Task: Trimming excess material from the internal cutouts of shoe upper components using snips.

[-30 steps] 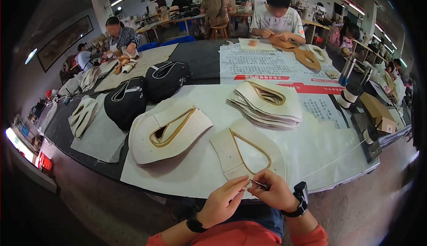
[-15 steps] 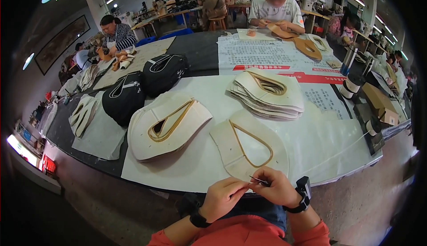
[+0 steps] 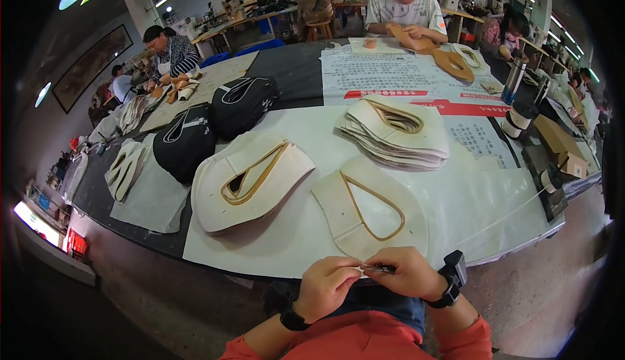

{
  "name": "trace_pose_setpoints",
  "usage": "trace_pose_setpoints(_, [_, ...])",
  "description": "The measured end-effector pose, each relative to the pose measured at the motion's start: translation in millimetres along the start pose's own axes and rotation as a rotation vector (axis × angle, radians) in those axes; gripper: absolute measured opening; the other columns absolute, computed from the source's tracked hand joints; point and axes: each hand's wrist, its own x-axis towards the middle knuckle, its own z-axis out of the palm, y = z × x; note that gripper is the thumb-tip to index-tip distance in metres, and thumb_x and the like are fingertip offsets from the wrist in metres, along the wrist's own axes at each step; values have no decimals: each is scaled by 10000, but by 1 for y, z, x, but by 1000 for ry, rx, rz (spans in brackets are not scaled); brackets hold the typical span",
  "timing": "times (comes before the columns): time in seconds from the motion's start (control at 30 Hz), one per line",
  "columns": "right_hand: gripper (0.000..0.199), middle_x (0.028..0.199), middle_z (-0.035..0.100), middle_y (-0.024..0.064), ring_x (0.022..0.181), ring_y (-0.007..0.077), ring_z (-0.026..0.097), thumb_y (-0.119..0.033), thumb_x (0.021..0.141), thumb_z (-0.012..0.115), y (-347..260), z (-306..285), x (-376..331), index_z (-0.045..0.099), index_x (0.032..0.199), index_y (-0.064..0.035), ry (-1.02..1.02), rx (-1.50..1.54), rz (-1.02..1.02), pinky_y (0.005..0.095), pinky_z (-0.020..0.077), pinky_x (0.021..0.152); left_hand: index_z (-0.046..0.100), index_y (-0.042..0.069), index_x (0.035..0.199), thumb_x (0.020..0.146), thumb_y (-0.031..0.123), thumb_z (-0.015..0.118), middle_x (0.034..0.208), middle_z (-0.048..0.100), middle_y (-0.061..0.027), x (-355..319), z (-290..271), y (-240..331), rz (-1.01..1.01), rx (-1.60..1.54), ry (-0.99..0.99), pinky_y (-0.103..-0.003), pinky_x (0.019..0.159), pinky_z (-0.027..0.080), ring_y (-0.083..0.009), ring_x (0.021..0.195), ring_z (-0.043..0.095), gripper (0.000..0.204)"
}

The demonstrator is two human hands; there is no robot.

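Note:
My left hand (image 3: pixel 327 286) and my right hand (image 3: pixel 409 272) meet just below the table's near edge, above my lap. Both pinch a small thin dark tool (image 3: pixel 379 269) held level between the fingertips. What the tool is stays too small to tell. A flat white shoe-upper piece (image 3: pixel 371 211) with a tan-edged teardrop opening lies on the white sheet (image 3: pixel 475 204) right in front of my hands, untouched. I wear a dark watch (image 3: pixel 452 276) on the right wrist and a dark band (image 3: pixel 291 316) on the left.
A stack of white uppers (image 3: pixel 247 178) lies to the left and another stack (image 3: pixel 397 132) behind. Two black pieces (image 3: pixel 215 122) sit at far left. Rolls and boxes (image 3: pixel 553 145) line the right edge. Other people (image 3: pixel 403 8) work at the far side.
My hands stay pinched together at the table edge. The view has shifted slightly, nothing on the table has moved.

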Motion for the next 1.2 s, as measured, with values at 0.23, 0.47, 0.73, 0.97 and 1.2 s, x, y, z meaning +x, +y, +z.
trace_pose_setpoints(0.23, [260,892,695,73,824,302,688,-108,801,755,-11,-13,0,736,1059,-83,-50,-406,-176,398,553,698,580,18,928,935,3,607,980,668,-153,-41,-84,-58,-182,444,365,-386,822,513,-311,895,645,31])
trace_pose_setpoints(0.47, [228,893,709,73,826,298,691,-108,805,762,-24,-45,-3,742,1032,-89,-186,-359,-163,386,551,700,630,5,1000,1026,131,600,1017,674,-128,-196,-327,-124,-557,1072,978,-368,850,524,-270,931,651,132])
trace_pose_setpoints(0.73, [98,867,753,120,763,185,721,-54,894,743,-13,-90,-2,753,978,-4,29,-218,67,298,549,683,650,-12,1064,1059,174,576,1019,703,-90,-128,-301,-94,-503,899,1013,-319,861,531,-196,947,667,199])
trace_pose_setpoints(0.97, [173,850,723,69,786,113,667,-95,927,688,15,-180,-29,734,1021,43,528,40,317,253,508,772,623,-6,1051,1023,54,578,1121,685,-118,-26,-219,-46,-211,508,757,-327,915,508,-191,992,649,80])
trace_pose_setpoints(1.2, [334,1104,731,58,960,114,656,-167,968,712,63,-295,-76,690,1250,10,1293,-544,142,302,523,874,677,28,928,804,-37,747,951,714,-110,65,-102,6,164,328,266,-370,768,533,-296,843,680,156])
